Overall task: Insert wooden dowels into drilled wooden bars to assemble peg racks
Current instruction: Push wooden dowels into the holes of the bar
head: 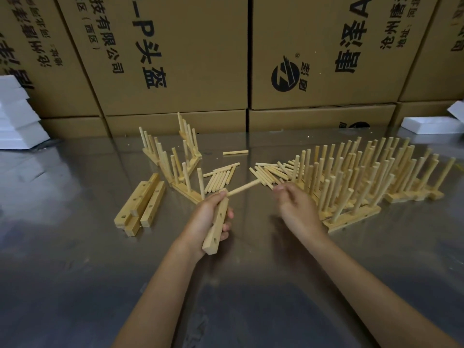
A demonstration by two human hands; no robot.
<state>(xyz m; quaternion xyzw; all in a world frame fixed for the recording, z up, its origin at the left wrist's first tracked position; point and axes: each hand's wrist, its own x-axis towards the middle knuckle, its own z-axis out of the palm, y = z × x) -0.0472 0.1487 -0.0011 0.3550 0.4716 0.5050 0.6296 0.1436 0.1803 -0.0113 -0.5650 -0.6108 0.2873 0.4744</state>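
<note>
- Two bare forearms are seen reaching in from the bottom edge, over a shiny grey worktop (75,272).
- On the left, the left hand (208,219) is wrapped around a drilled wooden bar (218,223), which is held tilted, its near end pointing toward the camera; three holes are visible along its face.
- One wooden dowel (244,188) is seated in the far end of that bar and sticks out up and to the right.
- On the right, the right hand (297,207) is held just clear of the dowel's tip, fingers loosely curled; nothing can be seen gripped in it.
- Loose dowels (221,177) are scattered flat on the worktop beyond the hands, in two small heaps, with a single one lying apart further back.
- Undrilled-looking ends aside, three spare bars (140,204) are laid side by side to the left of the hands, holes facing up.
- Finished peg racks (364,177) are crowded together at the right, dowels standing upright in rows.
- A few more racks (175,156) are leaned against each other at centre-left, behind the spare bars.
- Brown cardboard boxes (175,59) with black printed characters are stacked as a wall along the back.
- White foam blocks (17,116) are seen at the far left, and more white foam pieces (431,125) at the far right.
</note>
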